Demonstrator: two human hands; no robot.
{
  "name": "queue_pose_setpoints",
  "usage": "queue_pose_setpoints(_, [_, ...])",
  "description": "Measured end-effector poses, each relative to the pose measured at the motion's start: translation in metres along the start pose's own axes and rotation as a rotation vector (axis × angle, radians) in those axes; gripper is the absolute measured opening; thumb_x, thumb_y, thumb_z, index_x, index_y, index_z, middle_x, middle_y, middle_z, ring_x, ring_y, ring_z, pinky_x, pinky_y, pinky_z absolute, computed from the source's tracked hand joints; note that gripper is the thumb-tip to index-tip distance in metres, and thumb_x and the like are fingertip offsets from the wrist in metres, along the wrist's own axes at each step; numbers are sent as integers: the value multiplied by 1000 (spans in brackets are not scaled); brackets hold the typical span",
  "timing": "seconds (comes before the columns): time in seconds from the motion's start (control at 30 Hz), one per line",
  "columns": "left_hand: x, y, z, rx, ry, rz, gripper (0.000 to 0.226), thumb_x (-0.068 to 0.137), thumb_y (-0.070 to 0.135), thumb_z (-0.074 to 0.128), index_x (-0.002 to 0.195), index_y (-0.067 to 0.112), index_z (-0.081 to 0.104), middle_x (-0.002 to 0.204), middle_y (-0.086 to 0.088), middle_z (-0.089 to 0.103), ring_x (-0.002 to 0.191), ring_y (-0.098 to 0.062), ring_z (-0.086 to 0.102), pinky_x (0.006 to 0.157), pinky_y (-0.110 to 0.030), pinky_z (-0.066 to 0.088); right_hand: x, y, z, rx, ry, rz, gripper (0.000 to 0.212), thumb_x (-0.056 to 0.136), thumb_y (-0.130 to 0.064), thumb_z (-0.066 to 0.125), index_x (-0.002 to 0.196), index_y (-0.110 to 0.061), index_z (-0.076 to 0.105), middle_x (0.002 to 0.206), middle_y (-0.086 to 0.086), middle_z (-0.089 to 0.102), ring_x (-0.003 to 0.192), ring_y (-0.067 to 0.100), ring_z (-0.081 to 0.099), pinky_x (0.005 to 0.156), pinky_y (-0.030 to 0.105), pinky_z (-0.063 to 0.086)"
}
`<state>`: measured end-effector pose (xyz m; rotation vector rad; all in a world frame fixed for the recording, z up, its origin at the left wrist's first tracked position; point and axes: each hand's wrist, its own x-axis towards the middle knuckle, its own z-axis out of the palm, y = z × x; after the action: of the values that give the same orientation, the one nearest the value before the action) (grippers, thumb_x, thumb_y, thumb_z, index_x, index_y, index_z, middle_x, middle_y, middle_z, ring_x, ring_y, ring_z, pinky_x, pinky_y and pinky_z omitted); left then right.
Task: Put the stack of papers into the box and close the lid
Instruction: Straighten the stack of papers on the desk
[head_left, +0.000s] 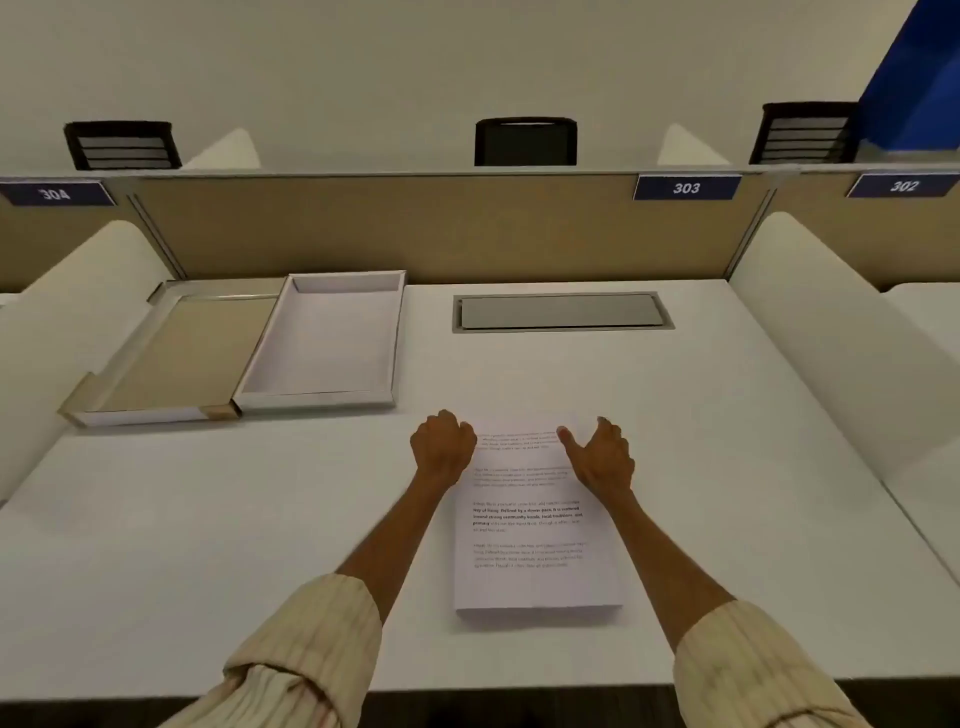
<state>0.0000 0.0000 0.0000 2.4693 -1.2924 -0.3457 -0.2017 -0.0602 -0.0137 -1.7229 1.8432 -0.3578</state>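
A thick stack of printed white papers (530, 525) lies flat on the white desk in front of me. My left hand (442, 451) is curled against the stack's far left edge. At the far right edge sits my right hand (602, 458), thumb on top of the sheets and fingers down the side. The stack rests on the desk. The white box (332, 400) lies open and empty at the back left. Its beige lid (171, 358) is spread flat to the box's left.
A grey cable hatch (561, 310) is set into the desk behind the stack. A beige partition (415, 228) closes off the back, and white dividers (831, 343) rise at both sides. Dark chairs stand beyond the partition.
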Motion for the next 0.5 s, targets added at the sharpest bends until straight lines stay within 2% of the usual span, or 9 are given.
queue_pose_setpoints(0.1, [-12,-7,12,-2,-96,-59,43,98,34,43,112,-3,62,117,-19,66,108,-35,63,89,-36,48,-4,5,7,-40,-71,74,93,87,-67,50,146,1,30,149,20,39,138,38,36,108,54,35])
queue_pose_setpoints(0.23, [-22,-6,22,-12,-167,-60,47,98,39,43,112,-1,63,116,-18,67,107,-33,64,89,-36,49,-6,1,14,-87,-119,90,95,86,-69,49,143,5,33,146,21,39,137,38,35,108,53,38])
queue_pose_setpoints(0.43, [-27,5,22,-248,-250,-188,37,90,31,57,107,-2,64,114,-17,68,103,-33,65,84,-35,53,-6,-7,22,-90,-134,120,93,86,-64,55,144,5,32,148,20,33,138,39,34,110,53,36])
queue_pose_setpoints(0.5, [-27,9,22,-354,-264,-260,36,86,29,61,109,0,64,117,-16,68,106,-34,64,88,-38,54,-6,-8,23,-75,-131,134,92,86,-63,55,143,5,33,148,20,34,137,40,35,111,53,36])
